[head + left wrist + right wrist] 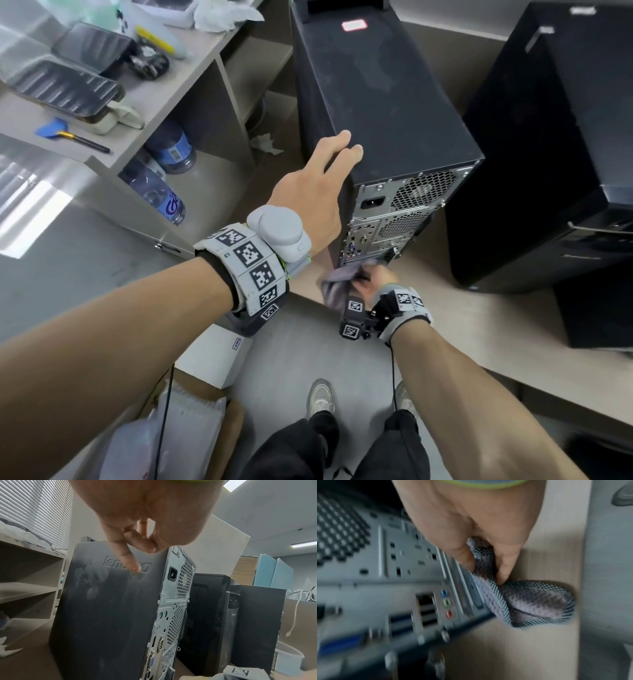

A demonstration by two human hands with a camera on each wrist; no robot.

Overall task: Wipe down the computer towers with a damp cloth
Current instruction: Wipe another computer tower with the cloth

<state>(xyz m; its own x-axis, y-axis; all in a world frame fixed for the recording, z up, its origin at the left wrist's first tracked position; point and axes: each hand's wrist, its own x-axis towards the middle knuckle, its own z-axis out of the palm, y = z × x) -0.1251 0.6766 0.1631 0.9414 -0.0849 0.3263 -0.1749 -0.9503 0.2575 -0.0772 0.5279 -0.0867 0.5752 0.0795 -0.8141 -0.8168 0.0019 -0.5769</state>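
A dusty black computer tower (394,102) stands on a beige desk (479,325) with its metal rear panel (393,561) turned to me. My left hand (308,185) rests on the tower's top left edge, fingers straight on the top. In the left wrist view the left hand (145,513) has a digit hanging down the side panel (106,615) over the embossed logo. My right hand (371,281) grips a bunched grey cloth (337,281) low against the rear panel. In the right wrist view, which is blurred, the cloth (530,601) is pinched beside the card slots.
A second black tower (548,154) stands close on the right. On the left, a shelf unit holds water bottles (164,192), with phones (68,85) on top and a crumpled tissue (265,142) behind. A white box (219,356) sits on the floor by my feet.
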